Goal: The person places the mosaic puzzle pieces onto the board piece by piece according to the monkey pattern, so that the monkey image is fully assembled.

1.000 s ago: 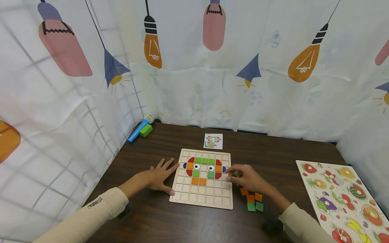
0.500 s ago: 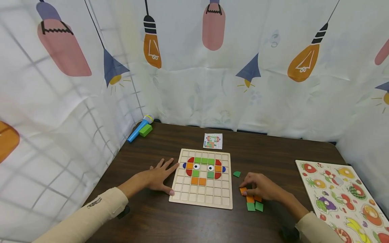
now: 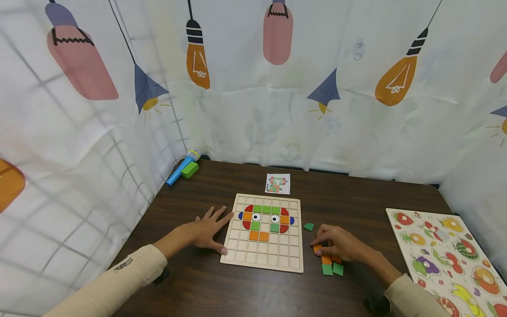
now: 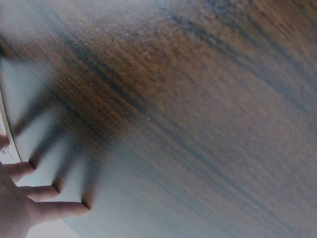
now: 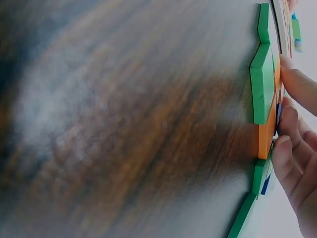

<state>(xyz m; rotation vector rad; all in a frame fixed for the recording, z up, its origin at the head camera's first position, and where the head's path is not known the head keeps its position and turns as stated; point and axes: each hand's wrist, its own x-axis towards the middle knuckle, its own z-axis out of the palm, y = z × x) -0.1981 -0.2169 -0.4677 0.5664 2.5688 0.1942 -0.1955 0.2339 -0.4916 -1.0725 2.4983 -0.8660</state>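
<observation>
A wooden grid board (image 3: 261, 259) lies on the table, with red, orange, green and blue tiles and two eye pieces forming a face. My left hand (image 3: 210, 229) is spread flat at the board's left edge, fingertips and thumb right at its rim. To the right of the board, my right hand (image 3: 342, 242) pinches an orange square tile (image 3: 317, 248) between thumb and finger, low over the loose tiles. Other orange tiles there are partly hidden under the hand. Two green tiles (image 3: 327, 269) lie just in front. In the right wrist view, curled fingers (image 5: 286, 158) reach down beside the tile row.
A green rounded piece (image 3: 309, 226) lies beside the board's right edge. Behind the board is a small pattern card (image 3: 278, 184). A toy microphone (image 3: 183, 168) and green block (image 3: 190, 170) stand back left. A fruit puzzle board (image 3: 447, 259) covers the right side.
My right hand has moved from the board's right edge toward me and right, onto the loose orange tiles. The green rounded piece it partly covered now lies uncovered. My left hand has stayed still.
</observation>
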